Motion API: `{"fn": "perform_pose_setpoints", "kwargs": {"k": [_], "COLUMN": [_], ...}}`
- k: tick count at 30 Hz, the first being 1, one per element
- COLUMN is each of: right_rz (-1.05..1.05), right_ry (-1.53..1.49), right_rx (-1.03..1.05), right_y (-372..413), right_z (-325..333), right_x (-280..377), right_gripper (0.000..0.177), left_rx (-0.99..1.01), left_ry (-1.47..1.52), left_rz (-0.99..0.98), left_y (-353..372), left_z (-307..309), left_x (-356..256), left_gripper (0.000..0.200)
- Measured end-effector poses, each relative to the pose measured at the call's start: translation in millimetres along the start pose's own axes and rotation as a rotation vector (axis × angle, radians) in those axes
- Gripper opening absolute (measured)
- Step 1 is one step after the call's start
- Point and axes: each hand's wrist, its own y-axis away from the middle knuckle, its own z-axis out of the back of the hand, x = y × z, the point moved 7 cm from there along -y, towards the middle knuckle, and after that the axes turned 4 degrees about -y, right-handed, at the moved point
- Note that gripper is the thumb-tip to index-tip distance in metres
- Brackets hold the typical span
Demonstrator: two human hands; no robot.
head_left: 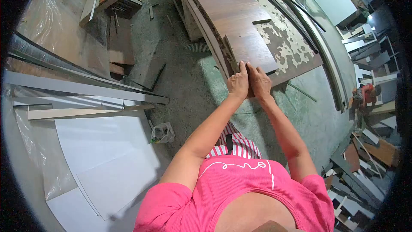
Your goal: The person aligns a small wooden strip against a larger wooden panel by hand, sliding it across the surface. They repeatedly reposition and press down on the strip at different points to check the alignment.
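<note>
A brown wood-grain panel [229,4] lies on the workbench ahead of me, with a notched outline and a narrower near end. My left hand [238,81] is at that near end, its index finger stretched along the top and its other fingers curled at the edge. Beside it, almost touching, my right hand [260,81] has its fingertips on the same edge. Both hands appear closed on the panel's end; the undersides of the fingers are hidden. Under the panel is a board with patchy, blotched covering [296,56].
Long dark and pale strips [328,60] run along the bench's right side. White boards [107,154] lean at lower left, near a plastic bag [163,133] on the floor. Offcuts [365,163] lie piled at right, where another person [366,96] crouches. Plastic-wrapped sheets [64,25] stand at upper left.
</note>
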Motion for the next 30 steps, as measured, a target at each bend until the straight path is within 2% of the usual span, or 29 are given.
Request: {"fn": "perform_pose_setpoints", "kwargs": {"k": [1,2,5,9,10,16,23,27,30], "right_rz": [0.004,-0.014,0.012,0.088,0.094,0.089,0.18,0.219,0.25], "right_ry": [0.001,-0.009,-0.032,-0.059,-0.064,-0.082,-0.122,-0.074,-0.105], "right_rx": [0.019,0.031,0.07,0.027,0.027,0.078,0.012,0.014,-0.043], "right_y": [-9.5,-20.6,-57.9,-119.2,-136.5,-250.9,-395.1,-470.4,-518.9], "right_z": [-5.6,-13.6,-32.1,-62.4,-67.9,-105.1,-156.1,-186.8,-211.1], "right_x": [4.4,6.6,16.5,23.7,26.5,41.6,60.1,71.3,75.6], "right_gripper": [0.037,0.038,0.038,0.038,0.038,0.035,0.028,0.031,0.029], "left_rx": [-0.004,0.047,0.032,0.016,-0.063,-0.109,-0.096,-0.207,-0.209], "left_ry": [0.008,-0.074,-0.063,-0.068,-0.009,-0.039,-0.141,-0.205,-0.214], "left_rz": [0.033,0.034,0.096,0.167,0.149,0.2,0.28,0.269,0.27], "left_y": [-6.6,-12.5,-45.4,-101.5,-117.4,-229.5,-370.2,-440.3,-503.8], "left_z": [8.3,20.6,31.1,44.4,49.7,63.3,90.7,102.5,101.8], "left_x": [6.7,7.9,26.9,49.6,55.9,87.6,122.4,144.7,172.7], "left_gripper": [0.041,0.049,0.048,0.048,0.039,0.038,0.036,0.033,0.033]}}
